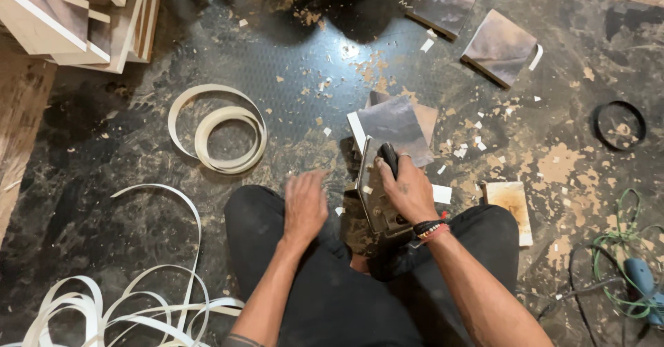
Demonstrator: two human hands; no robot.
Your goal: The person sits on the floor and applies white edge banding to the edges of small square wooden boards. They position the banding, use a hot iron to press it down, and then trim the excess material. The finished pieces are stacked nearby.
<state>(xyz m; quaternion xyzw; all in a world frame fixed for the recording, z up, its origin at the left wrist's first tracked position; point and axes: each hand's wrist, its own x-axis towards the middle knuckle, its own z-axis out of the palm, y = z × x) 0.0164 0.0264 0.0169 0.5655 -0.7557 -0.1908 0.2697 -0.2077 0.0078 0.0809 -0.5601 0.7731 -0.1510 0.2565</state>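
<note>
Loose strips: pale edging strips (pixel 104 305) are lying tangled on the floor beside the person's left knee.
Left hand: the left hand (pixel 304 205) is hovering blurred over the left knee, fingers loosely spread, holding nothing.
Right hand: the right hand (pixel 408 191) is wrapping its grip tight around the dark handle of a metal trimming tool (pixel 377 195) between the knees.
Panel in hand: a small laminated panel (pixel 395 127) is standing just beyond the tool, touching it, white edging showing along its left side.
Progress: judging by the chips around it, this panel is partway through trimming.
Coil: a coil of edging (pixel 221 129) is waiting farther out on the floor.
Other panels: two flat panels (pixel 499 46) are lying beyond, and stacked panels (pixel 76 15) are sitting far left; whether they are edged is unclear.
</note>
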